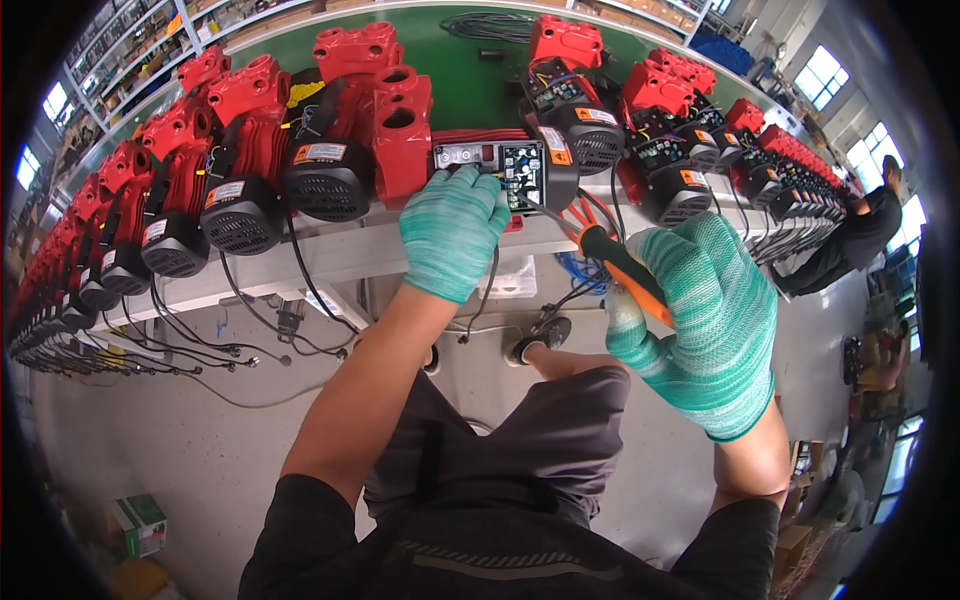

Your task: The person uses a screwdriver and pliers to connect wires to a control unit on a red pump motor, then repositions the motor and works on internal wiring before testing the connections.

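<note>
A red motor pump (pixel 402 135) lies at the near edge of the bench, its black electrical box (pixel 523 172) uncovered to show a circuit board and wires. My left hand (pixel 455 230), in a green knitted glove, rests with its fingers laid over the near rim of that box. The fingertips are partly hidden against it. My gloved right hand (pixel 705 320) grips the orange and black handle of a screwdriver (pixel 622 268). The thin shaft slants up and left to the board, where its tip is too small to make out. Reddish strands (pixel 590 218) show beside the shaft.
More red pumps with black motor covers (pixel 328 180) stand in rows on both sides. Their black cables (pixel 235 300) hang off the near edge. A green bench top (pixel 470 75) stretches behind, with a coil of dark cable (pixel 488 27). A person (pixel 850 240) is at the far right.
</note>
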Tool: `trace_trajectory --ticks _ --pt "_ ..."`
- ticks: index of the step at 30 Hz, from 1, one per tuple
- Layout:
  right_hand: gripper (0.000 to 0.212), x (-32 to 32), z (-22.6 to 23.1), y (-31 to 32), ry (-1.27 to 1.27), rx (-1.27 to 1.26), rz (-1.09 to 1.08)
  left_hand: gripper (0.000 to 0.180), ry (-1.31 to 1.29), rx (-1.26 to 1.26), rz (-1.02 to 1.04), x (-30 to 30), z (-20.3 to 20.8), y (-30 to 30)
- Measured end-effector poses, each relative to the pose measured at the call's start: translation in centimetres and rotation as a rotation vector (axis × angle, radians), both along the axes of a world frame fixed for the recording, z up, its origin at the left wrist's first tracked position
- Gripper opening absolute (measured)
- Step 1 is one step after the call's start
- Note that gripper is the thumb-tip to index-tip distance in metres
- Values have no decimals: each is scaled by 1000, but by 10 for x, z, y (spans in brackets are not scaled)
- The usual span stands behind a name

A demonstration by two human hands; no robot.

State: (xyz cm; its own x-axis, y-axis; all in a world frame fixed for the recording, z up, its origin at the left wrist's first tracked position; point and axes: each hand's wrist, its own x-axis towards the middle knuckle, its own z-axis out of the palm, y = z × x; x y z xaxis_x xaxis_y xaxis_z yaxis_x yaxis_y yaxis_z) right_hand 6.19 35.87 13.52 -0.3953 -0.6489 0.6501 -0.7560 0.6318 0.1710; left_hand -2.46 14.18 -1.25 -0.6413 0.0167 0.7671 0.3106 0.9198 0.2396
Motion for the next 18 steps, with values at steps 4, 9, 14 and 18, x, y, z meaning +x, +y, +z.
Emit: trace_trajectory --ticks 4,9,14,18 --pt "38 1 -1 0 -22 -1 18 12 -31 3 -43 2 1 -3" --pt "37 -1 -2 0 -9 3 39 14 -46 117 -50 5 2 0" --pt "39 1 2 -2 -47 35 -5 15 -26 98 -51 6 1 0" --pt "42 0 -2 1 -20 29 17 14 6 131 -79 5 -4 1"
